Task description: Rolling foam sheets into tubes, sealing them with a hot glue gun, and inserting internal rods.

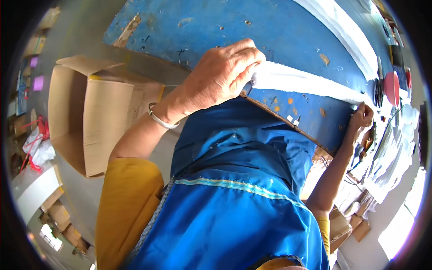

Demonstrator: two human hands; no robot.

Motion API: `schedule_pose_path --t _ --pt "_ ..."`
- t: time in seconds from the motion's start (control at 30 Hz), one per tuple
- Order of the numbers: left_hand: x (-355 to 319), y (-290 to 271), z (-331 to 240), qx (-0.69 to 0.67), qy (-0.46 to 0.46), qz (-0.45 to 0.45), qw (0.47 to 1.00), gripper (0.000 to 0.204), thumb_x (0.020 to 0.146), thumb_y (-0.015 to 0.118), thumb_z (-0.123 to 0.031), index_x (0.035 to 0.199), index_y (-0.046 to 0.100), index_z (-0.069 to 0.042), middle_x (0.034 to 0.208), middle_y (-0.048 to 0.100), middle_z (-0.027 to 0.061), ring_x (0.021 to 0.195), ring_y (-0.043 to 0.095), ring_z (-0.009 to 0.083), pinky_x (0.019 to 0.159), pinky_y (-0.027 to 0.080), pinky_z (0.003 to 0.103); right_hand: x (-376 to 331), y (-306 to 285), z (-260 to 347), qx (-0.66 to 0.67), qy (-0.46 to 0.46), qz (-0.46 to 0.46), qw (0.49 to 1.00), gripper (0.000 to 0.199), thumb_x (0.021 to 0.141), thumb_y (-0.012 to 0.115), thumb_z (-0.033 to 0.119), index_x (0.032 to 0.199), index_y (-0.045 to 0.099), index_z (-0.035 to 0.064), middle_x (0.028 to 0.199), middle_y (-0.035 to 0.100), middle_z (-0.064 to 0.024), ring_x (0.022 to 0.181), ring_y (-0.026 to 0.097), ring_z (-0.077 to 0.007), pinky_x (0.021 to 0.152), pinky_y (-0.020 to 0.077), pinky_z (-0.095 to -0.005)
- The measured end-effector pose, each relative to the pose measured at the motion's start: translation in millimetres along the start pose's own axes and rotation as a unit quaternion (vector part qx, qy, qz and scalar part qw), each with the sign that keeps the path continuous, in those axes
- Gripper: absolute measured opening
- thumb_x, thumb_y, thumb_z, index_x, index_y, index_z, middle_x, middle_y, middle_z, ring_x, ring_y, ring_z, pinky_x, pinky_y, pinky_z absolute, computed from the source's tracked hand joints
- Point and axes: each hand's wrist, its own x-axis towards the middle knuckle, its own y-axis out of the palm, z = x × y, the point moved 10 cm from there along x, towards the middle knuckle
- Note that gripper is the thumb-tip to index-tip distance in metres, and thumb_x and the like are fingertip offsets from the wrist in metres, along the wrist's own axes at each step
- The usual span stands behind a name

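The left hand (pixel 227 74) is pinching, thumb against fingers, one end of a long, narrow white fabric strip (pixel 306 83) at the near edge of a scuffed, blue-painted worktable (pixel 211 31). The right hand (pixel 361 118), fingers drawn narrow, is holding the strip's other end, farther right along that edge. Between the hands the strip is running nearly straight; whether it is touching the tabletop, I cannot tell. A second white fabric length (pixel 346 31) is lying farther in from the near edge. An open brown cardboard box (pixel 108 126) is standing near the worktable's left end.
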Motion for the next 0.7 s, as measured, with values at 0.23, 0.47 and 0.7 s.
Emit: schedule_pose_path --t 0.23,0.47,0.7 --pt "-1.5 3.2 6.0 -0.044 -0.002 0.0 0.999 0.009 0.084 0.057 0.001 0.091 0.055 -0.003 0.08 0.056 0.0074 0.066 0.058 0.0198 0.057 0.047 0.027 -1.6 -4.9 -0.9 -0.002 0.015 -0.004 1.0 0.024 0.088 0.057 0.024 0.088 0.059 -0.0003 0.072 0.057 -0.0073 0.059 0.052 -0.0143 0.054 0.0431 -0.0285" --pt "-5.4 2.4 1.5 -0.005 0.036 -0.011 0.999 0.014 0.08 0.059 0.003 0.092 0.055 -0.003 0.082 0.057 0.0071 0.068 0.058 0.0206 0.058 0.048 0.029 0.0 -6.3 3.6 -0.048 -0.007 -0.012 0.999 0.024 0.087 0.058 0.023 0.085 0.06 -0.0006 0.073 0.058 -0.008 0.065 0.053 -0.0174 0.061 0.0444 -0.0332" --pt "-8.0 5.5 -3.4 0.006 0.062 0.019 0.998 0.017 0.077 0.061 0.004 0.093 0.057 -0.002 0.084 0.057 0.0074 0.066 0.057 0.0188 0.058 0.047 0.028 2.4 -6.7 4.1 -0.058 -0.032 -0.024 0.997 0.025 0.083 0.063 0.024 0.086 0.063 -0.0015 0.076 0.061 -0.009 0.066 0.053 -0.0164 0.061 0.0442 -0.0309"
